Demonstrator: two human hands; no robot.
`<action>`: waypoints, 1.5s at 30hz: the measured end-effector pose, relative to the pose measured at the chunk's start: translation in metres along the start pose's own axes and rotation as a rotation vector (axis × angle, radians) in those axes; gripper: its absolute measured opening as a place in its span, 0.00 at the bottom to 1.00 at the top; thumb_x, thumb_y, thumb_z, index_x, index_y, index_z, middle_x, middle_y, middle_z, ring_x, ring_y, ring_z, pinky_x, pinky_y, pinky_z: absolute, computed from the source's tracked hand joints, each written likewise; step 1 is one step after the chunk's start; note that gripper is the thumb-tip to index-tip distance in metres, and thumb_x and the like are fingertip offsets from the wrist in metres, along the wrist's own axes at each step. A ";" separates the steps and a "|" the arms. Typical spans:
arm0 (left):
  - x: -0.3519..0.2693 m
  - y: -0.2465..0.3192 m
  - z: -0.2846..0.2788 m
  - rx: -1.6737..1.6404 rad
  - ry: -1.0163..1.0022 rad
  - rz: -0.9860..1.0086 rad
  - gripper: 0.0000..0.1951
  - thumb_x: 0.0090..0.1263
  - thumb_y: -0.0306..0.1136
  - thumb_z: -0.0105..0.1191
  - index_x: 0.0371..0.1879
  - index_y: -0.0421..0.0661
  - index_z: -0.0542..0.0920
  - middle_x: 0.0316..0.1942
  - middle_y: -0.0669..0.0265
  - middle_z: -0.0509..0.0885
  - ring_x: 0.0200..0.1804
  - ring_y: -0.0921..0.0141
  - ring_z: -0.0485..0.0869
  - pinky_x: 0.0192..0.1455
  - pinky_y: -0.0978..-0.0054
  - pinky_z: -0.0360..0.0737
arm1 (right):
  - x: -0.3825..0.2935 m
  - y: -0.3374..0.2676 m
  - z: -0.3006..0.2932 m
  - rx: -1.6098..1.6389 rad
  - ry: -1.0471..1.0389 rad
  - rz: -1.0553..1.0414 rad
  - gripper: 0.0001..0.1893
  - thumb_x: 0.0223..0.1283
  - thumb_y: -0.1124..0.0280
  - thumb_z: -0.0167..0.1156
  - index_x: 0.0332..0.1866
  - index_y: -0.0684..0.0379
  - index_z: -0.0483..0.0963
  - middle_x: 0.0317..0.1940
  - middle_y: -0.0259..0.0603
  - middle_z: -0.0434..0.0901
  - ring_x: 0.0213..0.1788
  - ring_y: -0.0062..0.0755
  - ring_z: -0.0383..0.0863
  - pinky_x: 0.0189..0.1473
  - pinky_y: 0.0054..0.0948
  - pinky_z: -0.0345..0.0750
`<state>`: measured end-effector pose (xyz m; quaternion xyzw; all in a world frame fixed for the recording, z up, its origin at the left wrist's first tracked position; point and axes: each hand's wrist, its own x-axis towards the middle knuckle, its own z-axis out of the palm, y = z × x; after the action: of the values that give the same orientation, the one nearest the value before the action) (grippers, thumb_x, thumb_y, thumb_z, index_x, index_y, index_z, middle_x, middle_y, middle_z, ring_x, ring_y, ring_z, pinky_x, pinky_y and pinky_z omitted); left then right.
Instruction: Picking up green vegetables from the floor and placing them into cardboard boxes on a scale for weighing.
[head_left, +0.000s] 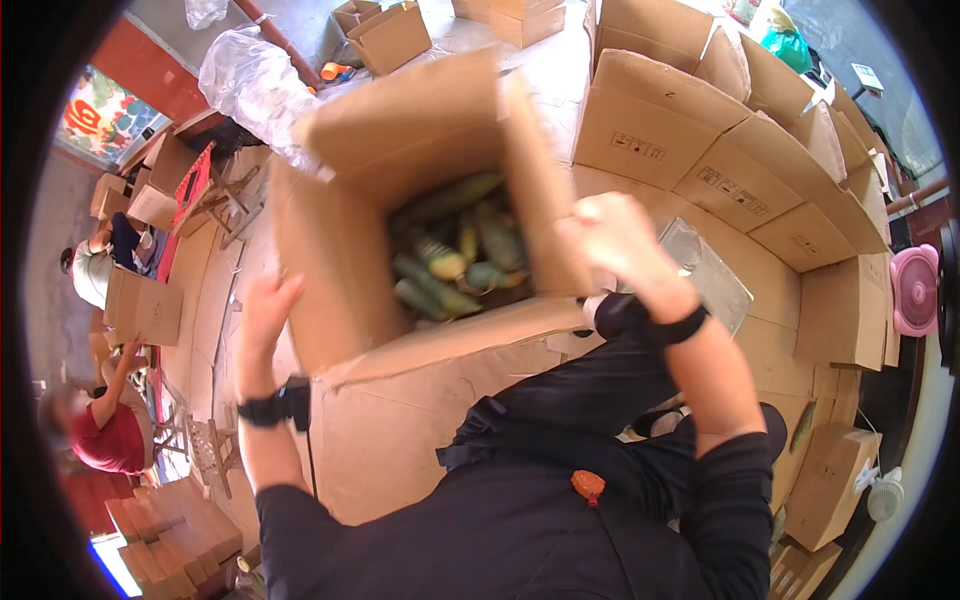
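An open cardboard box (330, 292), blurred and tilted towards me, hangs in front of my body between my two hands. Inside lie several dark green, cucumber-like vegetables (442, 289), one with a yellowish end. My left hand (268, 315) holds the box's left side; its thumb shows at the edge while the other fingers are largely hidden. On the opposite side, my right hand (619, 232) is closed around the edge of the right flap. A black band circles each wrist.
Open cardboard boxes (637, 127) stand in rows at the upper right. A grey flat-topped object (709, 270) sits beyond my right forearm. Cardboard sheets (390, 442) cover the floor. Two people (116, 431) are at the left near another box (146, 304). Pink fan (915, 289) stands far right.
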<state>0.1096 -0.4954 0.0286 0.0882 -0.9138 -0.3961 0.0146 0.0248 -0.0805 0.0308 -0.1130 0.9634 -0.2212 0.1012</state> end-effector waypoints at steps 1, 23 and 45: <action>-0.021 -0.016 -0.014 0.023 0.042 -0.035 0.12 0.58 0.35 0.52 0.20 0.38 0.76 0.15 0.77 0.71 0.22 0.82 0.67 0.22 0.77 0.63 | 0.006 -0.022 0.021 -0.034 -0.068 -0.045 0.16 0.51 0.56 0.53 0.27 0.60 0.79 0.29 0.53 0.79 0.34 0.52 0.79 0.39 0.41 0.76; 0.007 -0.023 -0.065 0.625 0.138 -0.053 0.11 0.60 0.37 0.51 0.35 0.41 0.78 0.32 0.53 0.79 0.35 0.55 0.78 0.38 0.63 0.72 | 0.009 0.001 -0.002 0.499 0.050 -0.233 0.14 0.59 0.63 0.54 0.26 0.65 0.72 0.17 0.39 0.71 0.21 0.23 0.68 0.25 0.27 0.68; 0.262 0.328 0.361 0.663 0.000 0.932 0.38 0.50 0.36 0.64 0.63 0.57 0.61 0.63 0.63 0.65 0.67 0.60 0.58 0.65 0.51 0.58 | -0.201 0.278 0.036 0.327 0.013 0.762 0.11 0.51 0.65 0.56 0.35 0.61 0.77 0.29 0.50 0.79 0.37 0.46 0.78 0.40 0.36 0.74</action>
<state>-0.2319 -0.0597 0.0082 -0.3244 -0.9315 -0.0401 0.1594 0.1770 0.2013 -0.0970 0.2705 0.8891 -0.3188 0.1864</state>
